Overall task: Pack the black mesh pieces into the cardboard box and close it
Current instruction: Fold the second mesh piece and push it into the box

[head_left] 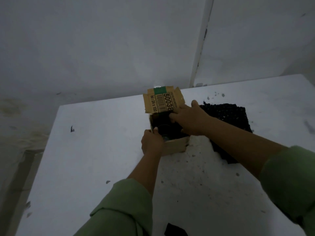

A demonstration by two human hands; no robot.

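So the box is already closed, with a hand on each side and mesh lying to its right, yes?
Not closed: the head view shows the box open, its flap standing up. The left hand and right hand are on it, and mesh lies to its right.

The box [173, 145] stands on the desk [95, 150], its flap [162, 102] raised behind. Right of the box lies a mesh sheet [228, 120]; a scrap [175, 230] lies well before the box.

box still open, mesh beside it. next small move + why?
Probably draw the right hand out of the cardboard box and reach for the black mesh sheet lying on the table to the box's right. The left hand steadies the near-left corner, and the flap stands open.
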